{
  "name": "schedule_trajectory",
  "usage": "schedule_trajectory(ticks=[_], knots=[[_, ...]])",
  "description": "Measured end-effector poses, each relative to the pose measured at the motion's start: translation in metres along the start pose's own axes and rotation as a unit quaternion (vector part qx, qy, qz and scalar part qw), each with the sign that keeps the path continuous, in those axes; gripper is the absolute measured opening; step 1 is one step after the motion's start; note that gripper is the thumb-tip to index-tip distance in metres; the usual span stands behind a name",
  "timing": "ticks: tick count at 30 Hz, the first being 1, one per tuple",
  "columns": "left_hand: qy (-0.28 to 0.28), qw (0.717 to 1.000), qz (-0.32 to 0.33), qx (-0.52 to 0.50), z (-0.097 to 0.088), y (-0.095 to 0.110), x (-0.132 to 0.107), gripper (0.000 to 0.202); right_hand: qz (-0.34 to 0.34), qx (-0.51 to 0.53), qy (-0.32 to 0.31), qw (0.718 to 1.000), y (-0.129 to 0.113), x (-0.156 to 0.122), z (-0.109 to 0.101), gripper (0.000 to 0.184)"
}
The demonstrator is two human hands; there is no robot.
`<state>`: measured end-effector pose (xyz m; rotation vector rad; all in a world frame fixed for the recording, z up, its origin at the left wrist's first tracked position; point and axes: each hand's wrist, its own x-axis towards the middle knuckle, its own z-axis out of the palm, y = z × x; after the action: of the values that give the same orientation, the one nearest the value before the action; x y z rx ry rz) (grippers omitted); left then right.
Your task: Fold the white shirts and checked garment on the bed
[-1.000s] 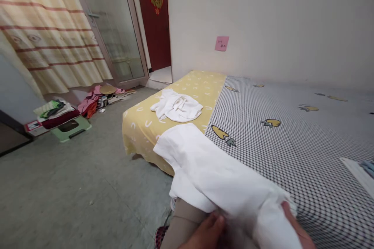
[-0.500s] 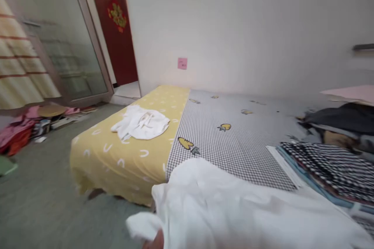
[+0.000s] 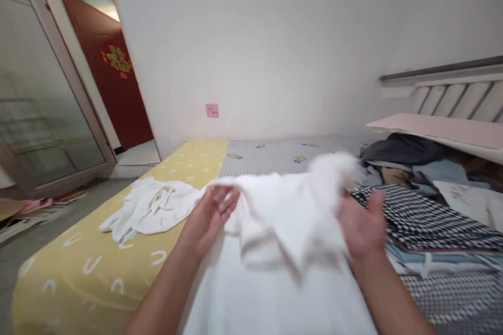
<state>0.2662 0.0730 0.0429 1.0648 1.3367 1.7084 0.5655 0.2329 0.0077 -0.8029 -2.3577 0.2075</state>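
Both my hands are raised over the bed with a white garment [image 3: 286,220] between them; it is bunched and smeared by motion. My left hand [image 3: 210,217] is at its left edge, palm inward, fingers stretched and lightly curled against the cloth. At the garment's right side is my right hand [image 3: 361,227], blurred, palm toward the cloth with fingers extended. The rest of the white cloth hangs down toward me over the bed edge. A second crumpled white garment [image 3: 147,209] lies on the yellow sheet [image 3: 94,272] to the left.
The bed carries a black-and-white checked sheet [image 3: 267,154] with carrot prints. A pile of folded and loose clothes [image 3: 428,209] fills its right side below a headboard [image 3: 451,97]. A glass sliding door [image 3: 43,110], a red door [image 3: 113,78] and floor clutter [image 3: 27,209] are on the left.
The view swung right and upward. My hands came up into sight, lifting the white garment from my lap to above the bed; the clothes pile and headboard came into view.
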Motion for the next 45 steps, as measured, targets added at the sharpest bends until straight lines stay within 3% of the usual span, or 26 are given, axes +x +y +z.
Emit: schedule_trajectory(ticks=[1,2,4,5,6,8,10,13,15,17,20,24,28,31,35,39,42,44,45], knots=[[0.015,0.999,-0.033,0.001,0.002,0.0,0.015,0.06,0.049,0.098,0.038,0.993,0.0,-0.001,0.001,0.064],[0.02,0.997,-0.056,0.05,0.002,-0.006,0.027,0.062,0.118,0.225,0.074,0.964,0.0,-0.003,0.006,0.067],[-0.004,0.965,-0.058,0.254,-0.005,-0.031,0.038,0.059,0.265,0.433,0.102,0.856,0.005,-0.01,0.03,0.069],[-0.024,0.943,-0.062,0.325,-0.011,-0.05,0.037,0.054,0.315,0.466,0.092,0.822,0.009,-0.017,0.046,0.071],[-0.035,0.927,-0.072,0.366,-0.019,-0.069,0.033,0.049,0.352,0.44,0.067,0.823,0.015,-0.026,0.065,0.073],[-0.05,0.899,-0.096,0.424,-0.034,-0.106,0.015,0.044,0.33,0.288,0.017,0.899,0.028,-0.05,0.103,0.068],[-0.087,0.852,-0.091,0.508,-0.048,-0.134,-0.006,0.054,0.288,0.133,-0.034,0.948,0.039,-0.077,0.132,0.057],[-0.138,0.765,-0.048,0.628,-0.061,-0.152,-0.024,0.075,0.24,0.006,-0.063,0.969,0.045,-0.103,0.149,0.062],[-0.139,0.742,-0.031,0.655,-0.064,-0.153,-0.026,0.084,0.241,-0.035,-0.049,0.969,0.044,-0.105,0.15,0.07],[-0.146,0.737,-0.024,0.659,-0.063,-0.151,-0.022,0.082,0.252,-0.08,-0.029,0.964,0.043,-0.095,0.148,0.071],[-0.141,0.746,-0.018,0.651,-0.06,-0.149,-0.012,0.059,0.248,-0.124,-0.03,0.96,0.043,-0.074,0.146,0.056],[-0.06,0.787,0.008,0.614,-0.065,-0.156,0.003,0.026,0.232,-0.066,-0.023,0.97,0.056,-0.063,0.136,0.046],[-0.026,0.844,0.06,0.533,-0.08,-0.17,0.008,0.023,0.221,-0.073,0.013,0.972,0.07,-0.097,0.119,0.048],[-0.039,0.871,0.095,0.481,-0.089,-0.178,-0.001,0.022,0.202,-0.101,-0.019,0.974,0.066,-0.141,0.111,0.046],[-0.067,0.856,0.084,0.506,-0.105,-0.171,-0.023,0.021,0.196,-0.046,-0.069,0.977,0.059,-0.18,0.102,0.042],[-0.099,0.829,0.065,0.547,-0.115,-0.143,-0.038,0.019,0.279,0.019,0.037,0.959,0.066,-0.163,0.082,0.054],[-0.038,0.813,0.12,0.569,-0.092,-0.118,-0.031,0.029,0.313,-0.01,0.107,0.944,0.058,-0.117,0.077,0.057],[-0.01,0.799,0.161,0.579,-0.059,-0.111,-0.021,0.036,0.285,-0.032,0.101,0.953,0.043,-0.083,0.091,0.056],[-0.028,0.796,0.166,0.581,-0.04,-0.111,-0.016,0.04,0.266,-0.046,0.085,0.959,0.034,-0.069,0.102,0.056]])
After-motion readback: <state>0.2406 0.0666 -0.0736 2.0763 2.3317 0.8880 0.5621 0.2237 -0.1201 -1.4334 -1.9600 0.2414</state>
